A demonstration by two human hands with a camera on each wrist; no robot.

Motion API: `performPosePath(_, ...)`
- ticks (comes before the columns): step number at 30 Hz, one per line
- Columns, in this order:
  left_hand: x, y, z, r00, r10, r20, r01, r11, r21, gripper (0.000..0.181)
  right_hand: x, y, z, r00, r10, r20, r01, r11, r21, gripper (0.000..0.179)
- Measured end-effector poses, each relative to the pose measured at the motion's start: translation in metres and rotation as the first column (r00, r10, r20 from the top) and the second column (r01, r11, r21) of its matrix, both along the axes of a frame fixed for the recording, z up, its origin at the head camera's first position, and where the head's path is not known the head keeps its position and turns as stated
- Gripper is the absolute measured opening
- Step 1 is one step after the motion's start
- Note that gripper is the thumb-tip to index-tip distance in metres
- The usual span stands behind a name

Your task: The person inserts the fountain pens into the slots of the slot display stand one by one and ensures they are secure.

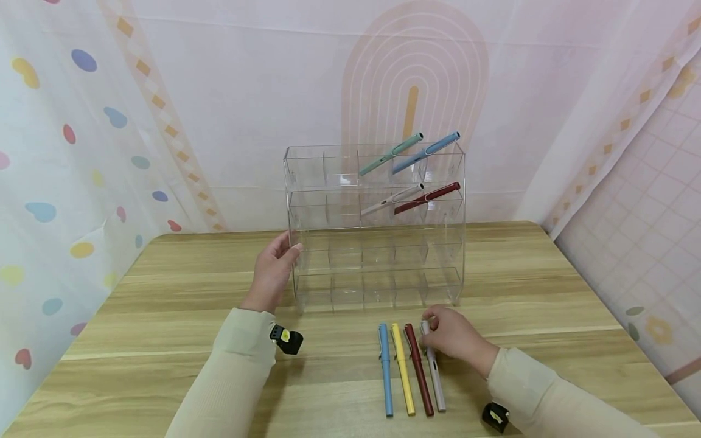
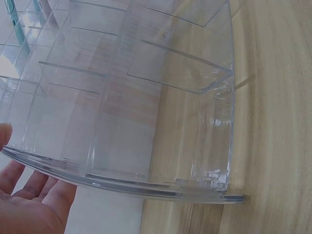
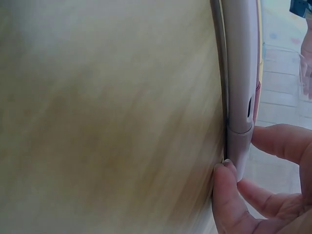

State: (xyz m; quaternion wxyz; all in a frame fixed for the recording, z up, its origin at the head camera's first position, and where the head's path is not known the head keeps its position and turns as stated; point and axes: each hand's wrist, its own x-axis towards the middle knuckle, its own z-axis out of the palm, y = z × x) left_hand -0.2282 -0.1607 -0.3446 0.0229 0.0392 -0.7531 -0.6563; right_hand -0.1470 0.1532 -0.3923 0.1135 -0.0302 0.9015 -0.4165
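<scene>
Pinching the grey pen [image 1: 434, 368] by its twelve o'clock end with the fingers [image 3: 228, 195] of the right hand [image 1: 451, 333], probably for a sure hold, on the counter [image 1: 148, 340] at five o'clock from the rack [image 1: 378, 227]. Gripping the rack at nine o'clock with the left hand [image 1: 274, 267], curled round its edge, presumably to steady it. Toward nine o'clock from the grey pen, a row of red pen [image 1: 419, 371], yellow pen [image 1: 403, 369] and blue pen [image 1: 386, 371], apparently spaced for easy reach.

Left grip [image 1: 272, 271] farther forward, clasping; right grip [image 1: 453, 333] nearer, pinching.
</scene>
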Motion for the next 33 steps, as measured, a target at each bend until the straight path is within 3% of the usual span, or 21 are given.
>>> performPosePath(13, -0.002, 0.000, -0.001, 1.000, 0.010, -0.003, -0.010, 1.000, 0.001, 0.051, -0.006, -0.005, -0.004, 1.000, 0.021, -0.023, -0.019, 0.996, 0.091, 0.025)
performPosePath(26, -0.001, 0.000, -0.001, 1.000, 0.018, 0.015, -0.018, 1.000, 0.004, 0.052, -0.010, 0.001, -0.002, 0.998, -0.024, 0.060, 0.024, 1.000, 0.001, 0.026)
performPosePath(33, -0.001, 0.001, 0.000, 1.000, 0.015, 0.015, -0.015, 1.000, 0.014, 0.053, -0.011, 0.011, 0.009, 0.996, -0.017, 0.093, 0.025, 0.996, -0.086, 0.033)
